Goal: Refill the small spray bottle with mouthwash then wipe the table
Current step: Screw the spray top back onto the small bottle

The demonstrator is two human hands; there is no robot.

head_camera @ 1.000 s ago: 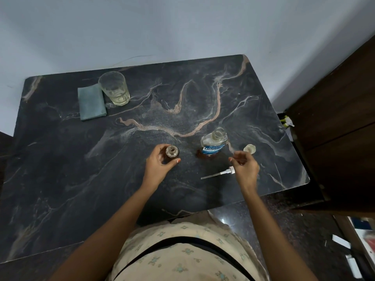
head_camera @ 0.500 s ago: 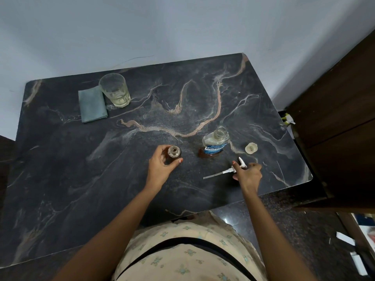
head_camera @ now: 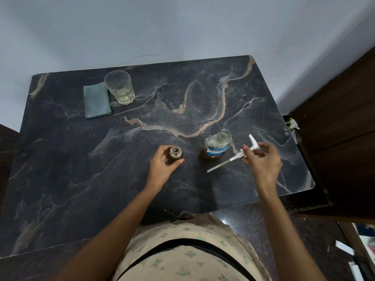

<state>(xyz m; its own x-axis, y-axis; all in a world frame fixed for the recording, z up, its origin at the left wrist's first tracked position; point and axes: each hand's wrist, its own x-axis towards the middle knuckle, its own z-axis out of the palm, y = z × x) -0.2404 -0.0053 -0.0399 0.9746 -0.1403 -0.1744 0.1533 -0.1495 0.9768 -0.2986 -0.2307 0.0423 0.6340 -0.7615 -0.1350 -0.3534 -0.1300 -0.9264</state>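
Note:
The small spray bottle (head_camera: 176,152) stands open-necked on the dark marble table (head_camera: 101,159), and my left hand (head_camera: 162,165) grips it from the near side. My right hand (head_camera: 261,161) holds the white spray pump (head_camera: 241,156) lifted off the table, its nozzle pointing up and its dip tube slanting down to the left. Between the two hands stands the uncapped mouthwash bottle (head_camera: 218,145) with a blue label. Its cap is hidden behind my right hand.
At the back left a folded grey-blue cloth (head_camera: 96,100) lies next to a drinking glass (head_camera: 120,87) with a little pale liquid. A dark wooden cabinet (head_camera: 341,118) stands close on the right. A wall runs behind the table.
My right hand closed on the spray pump that lay on the table and raised it, nozzle upward. The left hand stayed on the small bottle.

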